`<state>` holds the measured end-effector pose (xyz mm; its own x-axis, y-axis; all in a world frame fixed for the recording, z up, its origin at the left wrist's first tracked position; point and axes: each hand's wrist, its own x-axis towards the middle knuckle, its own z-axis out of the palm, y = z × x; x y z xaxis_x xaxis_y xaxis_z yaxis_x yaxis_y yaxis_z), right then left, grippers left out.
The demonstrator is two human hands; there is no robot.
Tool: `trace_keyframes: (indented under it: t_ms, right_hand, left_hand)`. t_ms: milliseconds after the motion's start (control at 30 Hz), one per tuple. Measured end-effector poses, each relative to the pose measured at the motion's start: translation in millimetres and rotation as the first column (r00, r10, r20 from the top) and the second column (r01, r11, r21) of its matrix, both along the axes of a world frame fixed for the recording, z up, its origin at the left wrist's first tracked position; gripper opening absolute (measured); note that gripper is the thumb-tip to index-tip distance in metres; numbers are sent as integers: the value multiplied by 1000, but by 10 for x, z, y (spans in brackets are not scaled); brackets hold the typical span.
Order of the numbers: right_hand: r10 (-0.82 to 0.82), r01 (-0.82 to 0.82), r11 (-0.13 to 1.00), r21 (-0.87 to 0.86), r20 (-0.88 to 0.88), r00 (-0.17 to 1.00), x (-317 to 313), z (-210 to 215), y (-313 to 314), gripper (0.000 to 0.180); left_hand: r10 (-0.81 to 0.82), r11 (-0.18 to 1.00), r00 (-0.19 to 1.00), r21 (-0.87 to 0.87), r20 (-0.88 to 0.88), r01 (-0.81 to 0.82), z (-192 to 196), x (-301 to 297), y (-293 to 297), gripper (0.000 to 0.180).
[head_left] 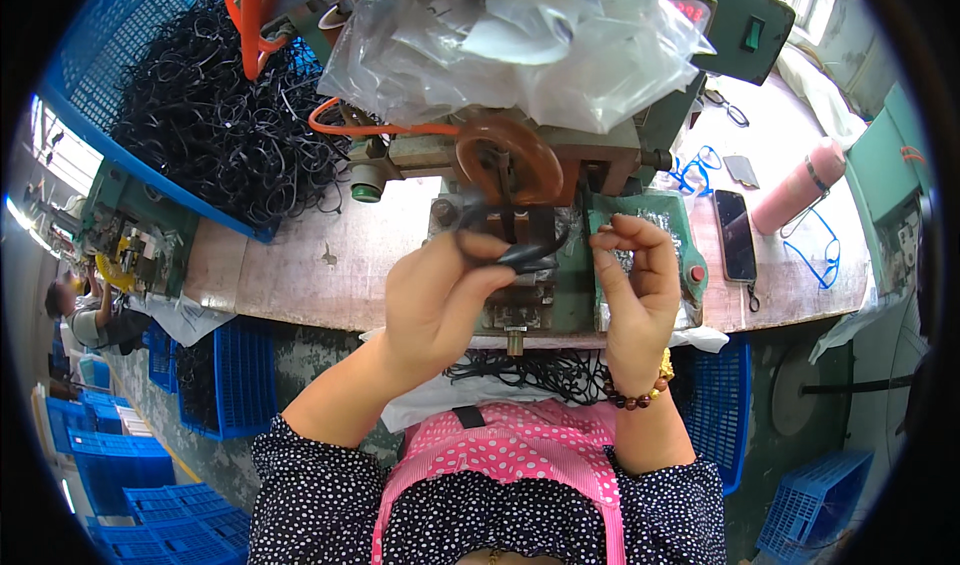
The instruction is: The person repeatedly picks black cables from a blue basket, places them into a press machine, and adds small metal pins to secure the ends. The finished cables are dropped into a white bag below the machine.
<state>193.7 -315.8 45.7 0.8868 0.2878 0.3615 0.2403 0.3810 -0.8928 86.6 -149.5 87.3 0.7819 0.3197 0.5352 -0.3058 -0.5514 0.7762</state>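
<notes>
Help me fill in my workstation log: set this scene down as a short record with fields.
Left hand: pinches a blurred black piece in front of the machine
Right hand: raised, fingers curled; whether it holds anything small cannot be told
Top of picture: crumpled clear plastic covering part of the machine
Left of machine: blue crate heaped with thin black pieces
Right of machine: dark phone and pink bottle on the bench
Clothing: pink polka-dot apron
</notes>
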Motion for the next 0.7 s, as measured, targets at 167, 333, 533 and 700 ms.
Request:
trace_keyframes:
  t_ms: [167, 333, 533, 700]
  right_hand:
    - [-178, 185, 981, -52, 118, 977, 131, -112, -251, 30]
    - [-436, 481, 845, -234, 218, 873, 416, -451, -575, 23]
    - [-107, 252, 685, -683, 247, 963, 243, -515, -899, 26]
    - [-131, 407, 638, -653, 429, 894, 436, -575, -577, 19]
  left_hand:
    - [-17, 985, 998, 171, 63, 6, -56, 82, 30, 14]
    - [-38, 964, 985, 267, 166, -8, -118, 70, 23, 19]
    - [-34, 959, 981, 281, 190, -21, -135, 82, 31, 22]
    - [-11, 964, 988, 266, 155, -31, -134, 82, 4, 22]
